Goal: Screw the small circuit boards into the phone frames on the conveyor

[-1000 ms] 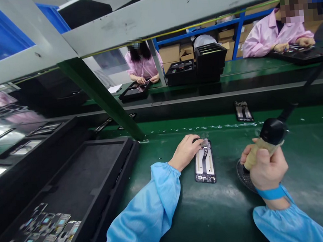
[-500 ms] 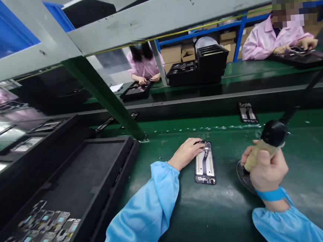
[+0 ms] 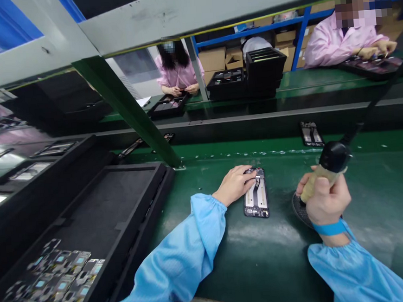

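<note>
An opened phone frame (image 3: pixel 256 199) lies flat on the green belt (image 3: pixel 265 253) in front of me. My left hand (image 3: pixel 234 184) rests on its top left corner, fingers pinched together on a small part I cannot make out. My right hand (image 3: pixel 326 200) is closed around the tan grip of an electric screwdriver (image 3: pixel 323 170) with a black head and a cable running up to the right. The driver's tip points down at a dark round dish (image 3: pixel 299 210) beside the phone.
A black foam tray (image 3: pixel 99 224) on my left holds several small camera modules (image 3: pixel 48 284) at its near end. Another phone frame (image 3: pixel 311 134) lies farther along the belt. Stacked black trays (image 3: pixel 247 75) and two people in pink coats are across the line.
My left fingers have shifted slightly along the phone's top edge. The right hand and screwdriver keep their place over the dish. The view has tilted a little.
</note>
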Tool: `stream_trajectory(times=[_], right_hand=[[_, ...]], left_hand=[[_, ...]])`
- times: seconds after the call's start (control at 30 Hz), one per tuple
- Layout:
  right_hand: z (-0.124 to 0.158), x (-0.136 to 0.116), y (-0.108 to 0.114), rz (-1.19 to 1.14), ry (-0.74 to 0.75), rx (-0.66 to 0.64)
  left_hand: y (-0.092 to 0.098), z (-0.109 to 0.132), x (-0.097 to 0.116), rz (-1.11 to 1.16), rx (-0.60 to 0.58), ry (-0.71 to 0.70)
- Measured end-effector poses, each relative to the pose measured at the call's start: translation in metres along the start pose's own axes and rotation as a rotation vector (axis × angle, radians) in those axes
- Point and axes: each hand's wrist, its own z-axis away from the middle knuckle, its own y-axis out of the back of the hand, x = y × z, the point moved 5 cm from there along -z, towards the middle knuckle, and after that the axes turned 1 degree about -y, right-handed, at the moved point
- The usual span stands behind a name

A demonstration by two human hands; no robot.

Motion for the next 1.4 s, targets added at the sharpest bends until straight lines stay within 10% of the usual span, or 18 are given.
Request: stream_trajectory(times=[0.4, 1.4], right_hand=[[-0.005, -0.005, -0.001, -0.046, 0.032, -0.024], [0.011, -0.009, -0.025, -0.111, 0.092, -0.115]], left_hand=[[-0.005, 0.043, 0.082, 0.2, -0.103, -0.208], [-0.001, 0.035, 0.088, 0.185, -0.128, -0.224]])
